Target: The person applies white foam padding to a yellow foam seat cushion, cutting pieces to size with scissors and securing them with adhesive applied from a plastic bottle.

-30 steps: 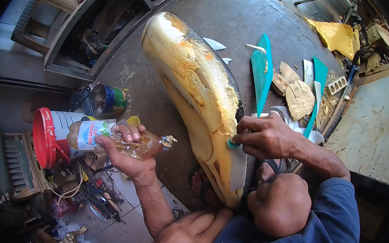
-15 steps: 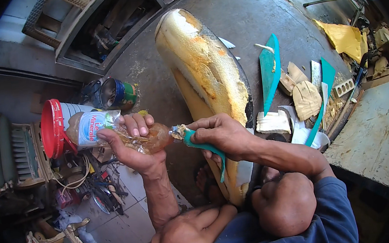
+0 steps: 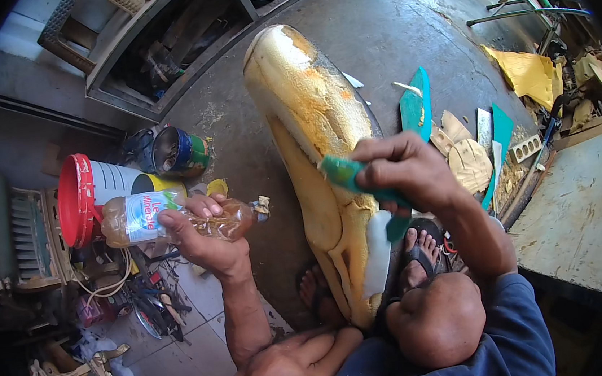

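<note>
A clear plastic bottle [image 3: 136, 220] with a label and brownish liquid lies tilted almost level in my left hand [image 3: 208, 235]. My fingers wrap round its middle, and a ragged pale plug sticks out of its mouth. In my right hand [image 3: 412, 177] a folded green piece of foam or cloth [image 3: 343, 174] is pinched, its end over the long seat-shaped foam block [image 3: 290, 73]. The block is yellowish, patchy and worn, and it stretches away from between my legs. A white patch [image 3: 376, 253] shows on its near right side.
Left stand a white bucket with a red rim [image 3: 78, 202], an open can [image 3: 174, 149] and scattered tools [image 3: 157, 307]. Green offcuts [image 3: 416, 108] and foam scraps [image 3: 471, 164] lie on the right, near a pale board [image 3: 571, 213]. A metal-framed cabinet [image 3: 171, 48] is at the back left.
My right hand has moved the green piece away from the bottle's mouth, rightward and up over the foam block. The bottle has shifted slightly left in my left hand.
</note>
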Tool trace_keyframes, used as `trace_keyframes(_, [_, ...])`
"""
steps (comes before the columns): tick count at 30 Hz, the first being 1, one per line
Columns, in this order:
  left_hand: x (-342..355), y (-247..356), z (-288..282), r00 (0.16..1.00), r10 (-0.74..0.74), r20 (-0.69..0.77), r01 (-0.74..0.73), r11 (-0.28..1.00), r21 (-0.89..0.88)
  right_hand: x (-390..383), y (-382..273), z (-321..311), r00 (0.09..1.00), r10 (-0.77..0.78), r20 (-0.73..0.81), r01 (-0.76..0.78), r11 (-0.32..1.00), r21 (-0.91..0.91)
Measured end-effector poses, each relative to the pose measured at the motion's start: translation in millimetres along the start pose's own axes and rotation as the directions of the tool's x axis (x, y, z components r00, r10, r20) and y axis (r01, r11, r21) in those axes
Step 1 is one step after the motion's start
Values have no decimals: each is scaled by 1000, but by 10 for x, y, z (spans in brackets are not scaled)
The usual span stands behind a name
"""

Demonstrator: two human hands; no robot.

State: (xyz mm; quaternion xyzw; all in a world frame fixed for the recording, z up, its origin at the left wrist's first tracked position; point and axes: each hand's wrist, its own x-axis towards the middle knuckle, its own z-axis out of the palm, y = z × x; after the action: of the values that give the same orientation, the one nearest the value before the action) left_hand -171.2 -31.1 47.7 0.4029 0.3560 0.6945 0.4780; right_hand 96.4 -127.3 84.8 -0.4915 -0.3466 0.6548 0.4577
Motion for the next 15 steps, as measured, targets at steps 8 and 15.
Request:
trace_keyframes(8, [20, -9, -43, 929, -362, 78, 370, 895, -249, 1171, -185, -911, 757, -636, 150, 277, 105, -955])
trace_keyframes(15, [66, -42, -129, 926, -374, 58, 376, 896, -236, 144, 216, -589, 839, -406, 361, 435, 105, -894])
